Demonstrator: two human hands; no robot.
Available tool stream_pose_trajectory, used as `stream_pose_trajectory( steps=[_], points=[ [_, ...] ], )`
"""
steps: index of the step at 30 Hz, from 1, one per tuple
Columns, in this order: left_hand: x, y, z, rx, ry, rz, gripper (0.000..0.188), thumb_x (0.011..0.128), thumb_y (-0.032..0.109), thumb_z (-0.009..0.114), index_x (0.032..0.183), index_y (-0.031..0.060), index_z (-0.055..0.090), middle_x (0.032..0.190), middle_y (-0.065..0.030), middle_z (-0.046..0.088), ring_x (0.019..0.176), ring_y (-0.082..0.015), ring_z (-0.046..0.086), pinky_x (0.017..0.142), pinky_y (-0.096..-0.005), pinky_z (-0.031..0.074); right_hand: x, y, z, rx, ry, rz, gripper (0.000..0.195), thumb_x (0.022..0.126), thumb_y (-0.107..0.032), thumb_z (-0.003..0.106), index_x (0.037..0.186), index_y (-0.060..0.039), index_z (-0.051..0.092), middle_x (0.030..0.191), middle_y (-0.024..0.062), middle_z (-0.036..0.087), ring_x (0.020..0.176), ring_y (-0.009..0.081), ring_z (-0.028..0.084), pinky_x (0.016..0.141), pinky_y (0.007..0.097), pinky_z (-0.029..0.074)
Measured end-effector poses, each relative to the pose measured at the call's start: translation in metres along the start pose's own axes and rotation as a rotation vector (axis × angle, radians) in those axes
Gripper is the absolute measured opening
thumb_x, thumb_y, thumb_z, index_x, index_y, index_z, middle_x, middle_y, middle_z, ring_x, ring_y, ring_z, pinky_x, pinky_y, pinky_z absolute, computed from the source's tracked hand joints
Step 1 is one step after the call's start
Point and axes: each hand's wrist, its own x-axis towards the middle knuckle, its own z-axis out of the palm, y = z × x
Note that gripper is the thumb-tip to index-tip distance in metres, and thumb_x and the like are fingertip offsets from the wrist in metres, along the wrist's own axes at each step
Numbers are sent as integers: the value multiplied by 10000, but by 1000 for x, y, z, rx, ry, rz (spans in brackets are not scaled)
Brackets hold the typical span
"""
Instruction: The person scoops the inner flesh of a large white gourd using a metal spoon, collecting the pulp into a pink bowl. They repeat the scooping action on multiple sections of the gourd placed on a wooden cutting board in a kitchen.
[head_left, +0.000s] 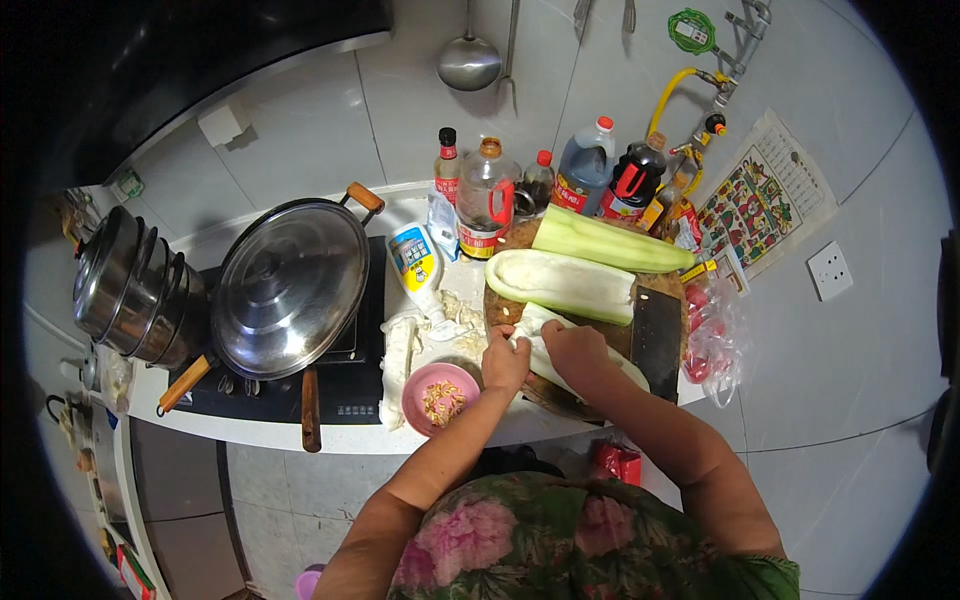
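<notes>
My left hand (506, 361) grips the left end of a pale green gourd half (626, 369) at the near side of a round wooden chopping board (499, 309). Curled over the gourd's white inside is my right hand (576, 349); its fingertips are partly hidden. A second, hollowed gourd half (562, 283) lies just beyond, and a longer gourd piece (611, 241) rests behind that. The dark blade of a cleaver (657, 337) lies flat on the board's right side. Left of my left hand stands a pink bowl (420, 376) holding seeds.
White pulp (399, 360) and scraps lie beside the bowl, near a white squeeze bottle (412, 262). A lidded wok (289, 292) sits on the stove at left. Several sauce bottles (581, 169) stand behind the board; a plastic bag with red items (709, 337) is at its right.
</notes>
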Motion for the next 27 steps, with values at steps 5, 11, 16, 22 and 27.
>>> stream_pose_trajectory(
  steps=[5,11,16,22,27],
  points=[
    [-2,6,0,13,16,15,301,810,217,511,1043,37,447,683,-159,617,457,-242,611,527,-337,494,-9,5,9,56,-83,27,159,766,-115,504,879,-6,478,594,121,604,552,265,630,489,370,497],
    [1,2,3,-53,-1,-33,308,800,212,516,1045,35,455,717,-169,620,462,-254,613,519,-341,498,-25,15,1,54,-133,-17,163,777,-98,482,908,-3,473,621,127,613,576,273,633,498,378,494],
    [0,1,3,-39,12,-13,300,788,203,523,1030,33,467,743,-175,625,470,-268,615,528,-351,502,-40,17,-3,91,-176,-35,209,789,-111,476,955,15,457,653,131,625,577,272,634,480,381,493],
    [4,-2,6,2,14,8,299,783,197,529,1024,28,473,840,-162,632,482,-275,616,544,-358,508,-45,25,-11,108,-226,-72,224,786,-113,487,958,25,444,659,130,626,566,267,633,469,372,494],
    [6,-7,6,-10,44,72,307,778,190,542,1027,24,472,835,-168,629,481,-276,614,544,-365,512,-65,30,-15,46,-230,-129,266,769,-100,511,983,38,435,672,125,628,586,260,637,463,356,492]
  ],
)
